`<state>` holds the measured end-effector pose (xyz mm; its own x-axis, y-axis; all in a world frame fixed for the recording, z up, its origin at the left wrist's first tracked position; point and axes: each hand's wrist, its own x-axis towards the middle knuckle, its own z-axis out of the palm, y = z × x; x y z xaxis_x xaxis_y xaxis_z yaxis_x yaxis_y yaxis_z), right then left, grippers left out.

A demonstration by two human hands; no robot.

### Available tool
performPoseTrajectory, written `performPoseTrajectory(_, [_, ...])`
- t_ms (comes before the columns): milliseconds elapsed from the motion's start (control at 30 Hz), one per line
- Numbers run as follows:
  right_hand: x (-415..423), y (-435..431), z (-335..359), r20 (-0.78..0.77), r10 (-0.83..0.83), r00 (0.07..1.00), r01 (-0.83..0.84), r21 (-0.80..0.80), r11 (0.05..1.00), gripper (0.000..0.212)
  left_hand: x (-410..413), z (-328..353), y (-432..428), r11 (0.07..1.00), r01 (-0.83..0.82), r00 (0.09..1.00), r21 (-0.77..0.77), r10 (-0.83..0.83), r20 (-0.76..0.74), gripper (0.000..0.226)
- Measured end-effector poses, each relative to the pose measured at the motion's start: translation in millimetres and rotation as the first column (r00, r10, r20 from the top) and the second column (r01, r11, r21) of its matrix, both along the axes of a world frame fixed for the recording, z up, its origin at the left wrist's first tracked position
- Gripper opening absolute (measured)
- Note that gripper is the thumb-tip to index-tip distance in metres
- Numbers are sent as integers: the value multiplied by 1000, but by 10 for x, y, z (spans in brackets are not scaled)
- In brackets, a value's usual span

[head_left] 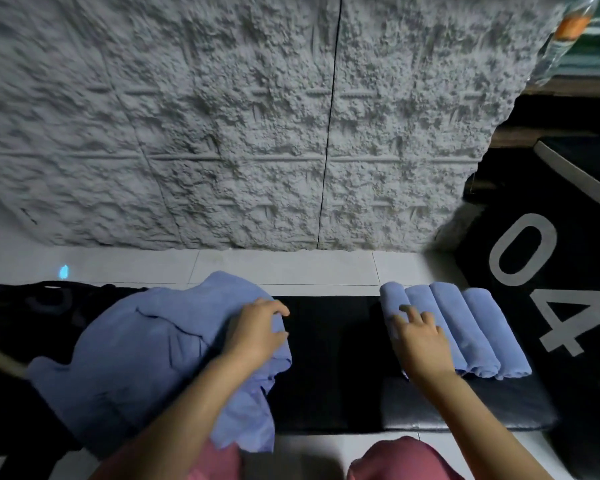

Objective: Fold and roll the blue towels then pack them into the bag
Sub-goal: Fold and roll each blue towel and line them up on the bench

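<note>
1. Since four rolled towels (465,327) already lie side by side, touching, at the right end of the black mat (326,358), the task looks partly done; I judge it somewhere near the middle.
2. Left to do: the loose towels (146,358) heaped at the mat's left end need folding and rolling, and nothing appears packed yet. Dark fabric (32,313) at the far left may be the bag; I cannot tell.
3. The rolls look tight, even and parallel, of soft pale-blue cloth; the heap is crumpled, with a corner hanging over the mat's near edge.
4. The hands are well apart: the left hand (257,330) grips the heap's right edge with curled fingers, and the right hand (423,341) rests straight fingers on the leftmost roll.
</note>
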<state>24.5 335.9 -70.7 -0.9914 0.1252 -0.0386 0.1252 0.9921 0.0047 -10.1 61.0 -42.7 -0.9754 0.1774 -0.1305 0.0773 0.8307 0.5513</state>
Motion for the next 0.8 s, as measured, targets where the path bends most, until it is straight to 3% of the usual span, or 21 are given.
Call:
performPoseTrajectory(100, [-20,-559,207,-110,125,986,-143,-179,973,36,-21,134,-652,985,-54,991,-165,32,-128,35])
performPoseTrajectory(233, [-43,-1481,328,-66,320,945,-324,-306,895,34,-3,150,-1302,943,-80,994,-323,53,-92,47])
performPoseTrajectory(367, [-91,-2255,273,-12,404,915,-372,-414,831,32,-13,61,-1661,991,-32,980,-129,6,-198,32])
performPoseTrajectory(467, [-144,-2601,201,24,355,934,-305,-459,834,32,-57,54,-1713,995,-32,968,-90,8,-252,24])
performPoseTrajectory(567, [-249,-2654,240,-10,274,962,-235,-548,803,10,-132,191,-1651,996,-82,966,29,87,-245,14])
performPoseTrajectory(633, [-329,-2546,340,-56,231,971,-198,-732,652,19,-191,353,-1607,982,-96,974,161,126,-187,16])
performPoseTrajectory(700, [-390,-2363,593,-64,169,983,-123,-921,369,23,-239,536,-1557,966,-76,975,248,124,-184,20])
performPoseTrajectory(767, [-421,-2172,901,-63,122,991,-79,-988,130,25,-268,723,-1482,952,-54,973,301,118,-199,27])
performPoseTrajectory(800, [-410,-2090,1068,-53,112,992,-60,-996,60,27,-274,809,-1439,949,-47,973,312,114,-201,29])
